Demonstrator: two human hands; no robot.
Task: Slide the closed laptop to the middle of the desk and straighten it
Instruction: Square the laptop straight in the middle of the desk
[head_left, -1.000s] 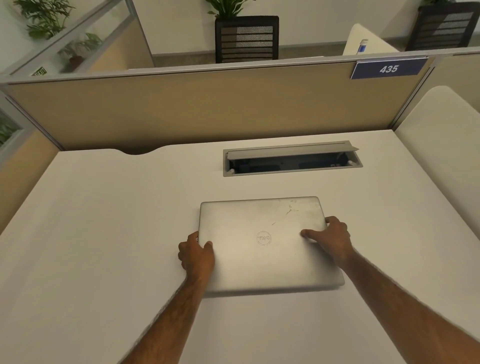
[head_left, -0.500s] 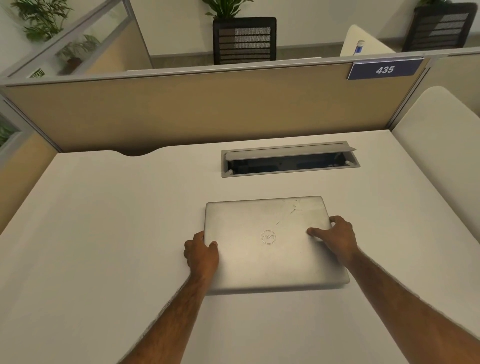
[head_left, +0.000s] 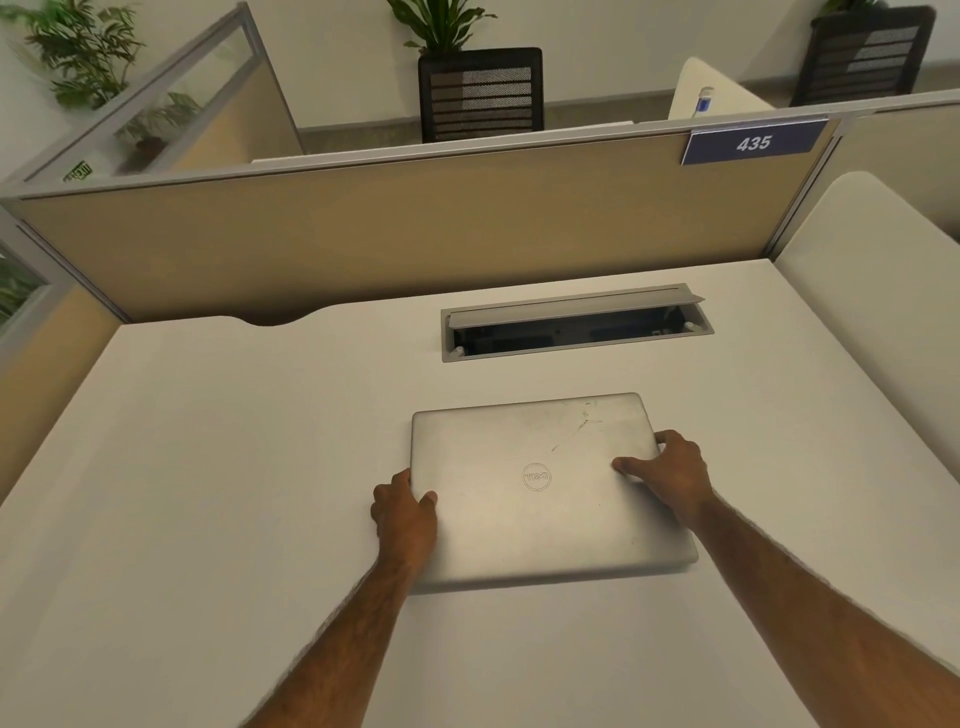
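Observation:
A closed silver laptop (head_left: 540, 493) with a round logo on its lid lies flat on the white desk (head_left: 208, 493), a little right of the desk's middle, its far edge tilted slightly against the desk's back edge. My left hand (head_left: 405, 514) grips the laptop's left edge, thumb on the lid. My right hand (head_left: 670, 475) holds the right edge near the far corner, thumb pressed on the lid and fingers wrapped over the side.
An open cable tray (head_left: 574, 325) with a raised grey flap is set into the desk just beyond the laptop. A tan partition (head_left: 389, 228) with a blue "435" sign (head_left: 753, 143) bounds the back. Another white desk (head_left: 883, 291) adjoins on the right.
Both hands and the laptop have shifted slightly to the right across the desk, with both grips unchanged.

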